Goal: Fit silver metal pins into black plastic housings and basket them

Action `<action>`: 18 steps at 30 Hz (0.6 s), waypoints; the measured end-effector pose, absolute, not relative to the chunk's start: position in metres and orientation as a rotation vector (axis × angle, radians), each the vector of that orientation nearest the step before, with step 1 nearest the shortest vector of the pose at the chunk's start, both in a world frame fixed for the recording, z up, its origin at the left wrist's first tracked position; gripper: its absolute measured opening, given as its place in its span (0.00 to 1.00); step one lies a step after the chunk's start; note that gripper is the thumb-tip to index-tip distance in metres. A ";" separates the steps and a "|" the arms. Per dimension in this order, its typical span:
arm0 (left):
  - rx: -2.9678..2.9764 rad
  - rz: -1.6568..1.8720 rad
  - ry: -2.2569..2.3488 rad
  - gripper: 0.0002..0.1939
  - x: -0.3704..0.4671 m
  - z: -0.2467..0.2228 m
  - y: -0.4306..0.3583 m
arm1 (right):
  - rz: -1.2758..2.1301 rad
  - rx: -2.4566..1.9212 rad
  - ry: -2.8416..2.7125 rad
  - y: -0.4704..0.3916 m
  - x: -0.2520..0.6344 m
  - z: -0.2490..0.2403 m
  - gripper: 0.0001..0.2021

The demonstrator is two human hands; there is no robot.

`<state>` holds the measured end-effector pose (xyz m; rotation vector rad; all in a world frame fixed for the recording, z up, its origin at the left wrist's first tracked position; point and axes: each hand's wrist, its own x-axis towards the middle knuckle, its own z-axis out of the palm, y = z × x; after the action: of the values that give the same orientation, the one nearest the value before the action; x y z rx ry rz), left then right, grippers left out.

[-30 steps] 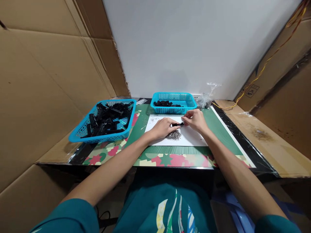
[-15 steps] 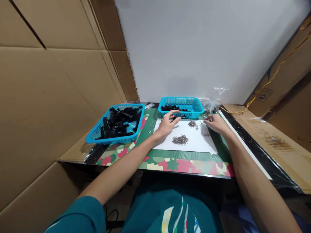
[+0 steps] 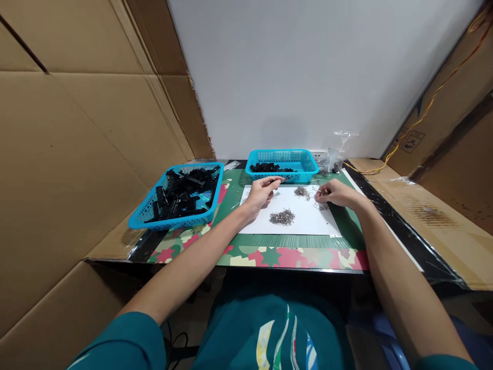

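Observation:
My left hand is closed on a small black part, just in front of the back blue basket. Over the right side of the white sheet, my right hand has its fingers pinched together beside some small metal pieces; what they hold, if anything, is too small to make out. One pile of small metal pins lies near the middle of the sheet, and a smaller pile lies farther back between my hands.
A larger blue basket full of black plastic parts stands at the left. Clear plastic bags sit at the back right, near a yellow cable. Cardboard walls the left side, and a white panel rises behind.
The fingers of my left hand have come together on the black part. My right hand has moved slightly nearer the small metal pieces. The whole view has shifted a little.

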<state>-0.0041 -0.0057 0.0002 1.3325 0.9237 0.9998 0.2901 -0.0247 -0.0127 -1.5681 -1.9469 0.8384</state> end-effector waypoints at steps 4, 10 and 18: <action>1.349 1.009 0.959 0.18 -0.003 -0.001 -0.007 | 0.832 -1.528 -1.975 -0.026 0.283 -0.010 0.10; 1.374 1.023 0.977 0.22 0.000 0.000 -0.008 | 0.907 -1.321 -1.991 -0.031 0.269 0.002 0.08; 1.411 0.968 0.982 0.22 0.002 -0.001 -0.010 | 0.979 -1.218 -2.062 -0.035 0.259 0.005 0.11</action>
<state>0.0017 -0.0098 -0.0007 1.4114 0.9816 0.9683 0.2585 -0.0351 0.0054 -1.2184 -2.0619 0.9788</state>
